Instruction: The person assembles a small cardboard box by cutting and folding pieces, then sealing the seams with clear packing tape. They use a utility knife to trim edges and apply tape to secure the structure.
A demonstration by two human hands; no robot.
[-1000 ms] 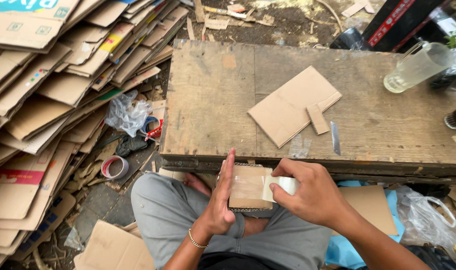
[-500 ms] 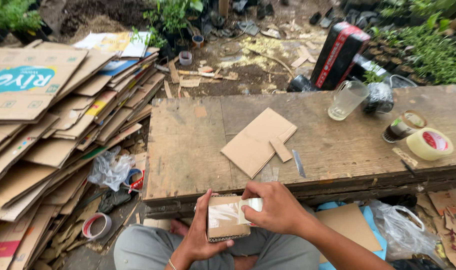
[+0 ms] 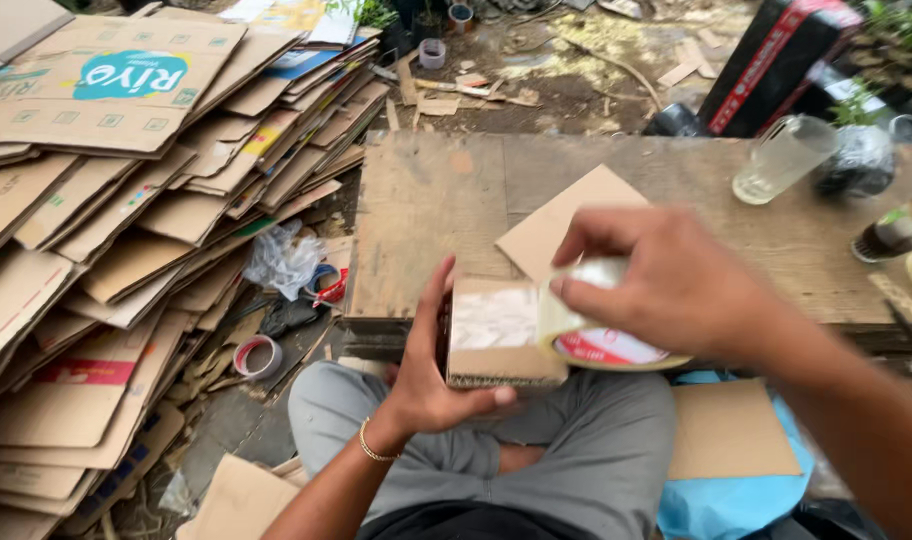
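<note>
Left hand [image 3: 431, 375] grips a small cardboard box [image 3: 501, 335] from below and the side, thumb along its left edge, fingers curled under the bottom front. Box sits above the lap, just in front of the wooden surface [image 3: 426, 210] edge. Right hand [image 3: 666, 285] clamped on a tape roll [image 3: 596, 335], pressed against the box's right side; a pale tape strip runs across the box top. Hands close together, box between them.

On the surface: flat cardboard sheet [image 3: 556, 225] just behind the box, glass [image 3: 781, 160] far right, well apart from the hands. Left on the ground: stack of flattened cartons [image 3: 126, 200], crumpled plastic bag [image 3: 281, 260], another tape roll [image 3: 258, 357] near the person's knee.
</note>
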